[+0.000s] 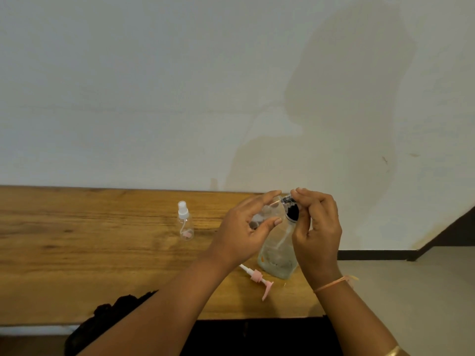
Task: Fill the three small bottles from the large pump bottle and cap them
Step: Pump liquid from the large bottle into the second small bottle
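From the head camera, we are looking down at both forearms reaching forward over a wooden table (77, 240) that is standing against a pale wall (180, 86).

The left hand (244, 229) is raised above the tabletop with its wrist bent back. Its fingers are curling over the top of a small clear bottle (268, 210) while the thumb is pressing from the near side, so the bottle is lying roughly sideways with its neck pointing right.

The right hand (318, 227) is meeting it from the right, palm turned left, and its fingertips are bunching narrowly around a black cap (292, 211) at that neck. We cannot tell whether the cap is seated fully.

Directly under the two hands, the large clear bottle (276, 260) is standing upright near the table's right end, partly hidden by the right hand. A pale tube is showing through its wall.

The pink pump (257, 276) is lying flat on the table just near and left of that bottle.

Well to the left, a small spray bottle (185, 222) with a white top is standing upright, apart from both hands.

An orange thread band (331, 284) is circling the right wrist.
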`<state>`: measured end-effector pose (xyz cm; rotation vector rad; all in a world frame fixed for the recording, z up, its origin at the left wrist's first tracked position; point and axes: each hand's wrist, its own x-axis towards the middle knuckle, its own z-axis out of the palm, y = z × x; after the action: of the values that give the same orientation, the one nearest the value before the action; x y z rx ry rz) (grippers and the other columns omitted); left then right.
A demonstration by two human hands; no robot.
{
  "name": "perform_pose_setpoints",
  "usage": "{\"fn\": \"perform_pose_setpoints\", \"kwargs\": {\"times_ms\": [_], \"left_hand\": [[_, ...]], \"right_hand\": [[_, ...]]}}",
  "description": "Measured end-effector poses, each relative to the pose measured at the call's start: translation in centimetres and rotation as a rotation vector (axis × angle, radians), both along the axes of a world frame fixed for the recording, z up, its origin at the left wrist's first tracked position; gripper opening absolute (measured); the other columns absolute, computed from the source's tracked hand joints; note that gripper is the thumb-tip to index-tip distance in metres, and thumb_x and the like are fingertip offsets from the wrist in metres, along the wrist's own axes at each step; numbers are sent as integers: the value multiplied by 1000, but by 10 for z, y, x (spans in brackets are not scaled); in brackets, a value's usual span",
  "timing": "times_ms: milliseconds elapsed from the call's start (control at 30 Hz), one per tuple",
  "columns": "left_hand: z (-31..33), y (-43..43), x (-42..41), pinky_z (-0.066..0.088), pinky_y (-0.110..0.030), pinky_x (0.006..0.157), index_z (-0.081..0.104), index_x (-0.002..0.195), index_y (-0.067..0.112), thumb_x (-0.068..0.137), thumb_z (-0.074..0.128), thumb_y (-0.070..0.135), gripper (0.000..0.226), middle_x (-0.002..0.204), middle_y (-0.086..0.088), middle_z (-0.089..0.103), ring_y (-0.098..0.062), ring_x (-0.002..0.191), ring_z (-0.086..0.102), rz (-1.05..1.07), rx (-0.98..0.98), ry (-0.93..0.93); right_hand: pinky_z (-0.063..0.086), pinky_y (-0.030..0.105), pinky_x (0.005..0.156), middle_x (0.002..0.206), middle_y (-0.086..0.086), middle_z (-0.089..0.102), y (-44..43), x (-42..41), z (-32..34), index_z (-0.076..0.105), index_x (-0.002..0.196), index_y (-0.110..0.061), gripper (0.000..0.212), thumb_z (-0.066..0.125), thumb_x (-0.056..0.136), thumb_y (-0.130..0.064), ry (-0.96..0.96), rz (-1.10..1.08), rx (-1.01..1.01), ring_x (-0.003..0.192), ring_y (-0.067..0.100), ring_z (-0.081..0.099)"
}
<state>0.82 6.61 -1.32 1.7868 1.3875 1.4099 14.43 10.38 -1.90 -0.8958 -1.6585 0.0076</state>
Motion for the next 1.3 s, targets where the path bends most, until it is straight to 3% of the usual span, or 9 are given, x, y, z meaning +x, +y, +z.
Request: {"fn": "perform_pose_setpoints", "kwargs": {"times_ms": [233, 433, 733, 900, 1100, 1300], "left_hand": [[6, -2, -1, 43, -2, 81, 47, 128, 41, 85, 62, 30, 47, 116, 11, 62, 4, 110, 53, 16, 49, 3], [4, -2, -2, 46, -5, 79, 46, 127, 41, 86, 64, 27, 47, 114, 20, 58, 6, 111, 52, -3, 33, -9], [4, 1, 3, 44, -3, 80, 47, 127, 39, 86, 64, 24, 47, 116, 12, 61, 6, 110, 53, 10, 45, -33], [7, 2, 0, 42, -3, 80, 48, 128, 37, 85, 63, 29, 47, 112, 16, 61, 3, 107, 54, 36, 92, 3], [-2, 3, 1, 43, -6, 86, 49, 129, 38, 85, 63, 28, 48, 120, 13, 59, 4, 114, 53, 4, 28, -11], [1, 0, 3, 43, -4, 80, 47, 127, 41, 86, 66, 21, 49, 115, 15, 59, 6, 111, 52, 21, 34, -42]], "right_hand": [[42, 11, 92, 102, -2, 51, -5, -3, 11, 66, 103, -3, 30, 52, 81, 12, 28, -4, 20, 101, 10, 53], [41, 10, 92, 102, -2, 51, -3, 0, 7, 66, 104, -2, 30, 54, 80, 12, -4, -3, 35, 102, 8, 50], [43, 12, 91, 102, 0, 53, -1, -1, 9, 67, 102, -1, 30, 51, 81, 13, 9, -1, 13, 97, 19, 56], [42, 12, 91, 101, -3, 52, -1, -2, 14, 67, 103, -2, 31, 52, 81, 12, 7, -4, 15, 100, 12, 53], [42, 14, 93, 103, -1, 51, 4, 2, 2, 65, 106, -1, 32, 51, 81, 13, -28, 8, 17, 101, 14, 53], [41, 11, 91, 99, 7, 58, 0, 1, 10, 66, 103, 0, 32, 50, 80, 14, -28, -5, -1, 99, 17, 55]]}}
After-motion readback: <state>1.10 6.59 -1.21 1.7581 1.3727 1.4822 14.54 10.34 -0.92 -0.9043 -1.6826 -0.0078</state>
